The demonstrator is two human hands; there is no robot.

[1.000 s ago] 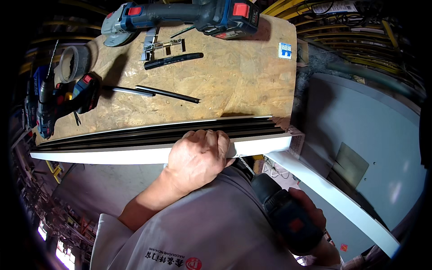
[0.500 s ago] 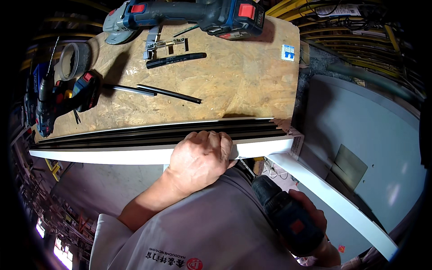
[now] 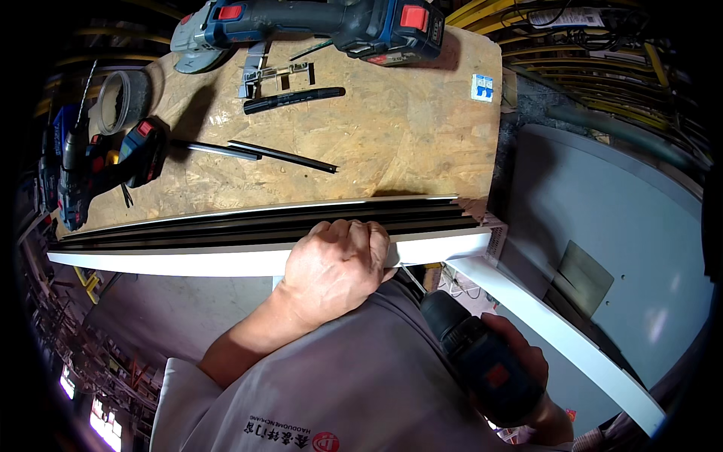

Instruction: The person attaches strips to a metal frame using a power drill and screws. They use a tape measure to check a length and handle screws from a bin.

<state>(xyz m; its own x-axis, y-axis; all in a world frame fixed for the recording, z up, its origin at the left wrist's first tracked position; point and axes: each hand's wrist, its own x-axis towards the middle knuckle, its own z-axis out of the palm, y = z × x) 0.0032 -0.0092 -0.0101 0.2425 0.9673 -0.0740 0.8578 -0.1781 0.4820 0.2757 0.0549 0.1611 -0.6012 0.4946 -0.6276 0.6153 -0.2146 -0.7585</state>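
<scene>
The person's left hand (image 3: 336, 260) is curled into a fist over the near side of a long white bar (image 3: 188, 261), fingers closed on it. The right hand (image 3: 531, 361), lower right, is wrapped around a dark drill (image 3: 482, 361); its palm is hidden. The drill's thin bit (image 3: 413, 278) points up and left toward the bar, just beside the left hand; whether its tip touches cannot be told. The bar lies along the near edge of a wooden desk (image 3: 407, 147), with dark grooves running along its top. Beyond it on the desk, a black strip (image 3: 286, 157) lies against a silver strip (image 3: 218, 151). Farther back are a short black piece (image 3: 294, 100) and, at the far edge, a blue angle grinder (image 3: 294, 26) on its side. At the left are a second drill (image 3: 75, 184) and a round tub (image 3: 113, 105). A large grey panel (image 3: 633, 203) stands to the right.
</scene>
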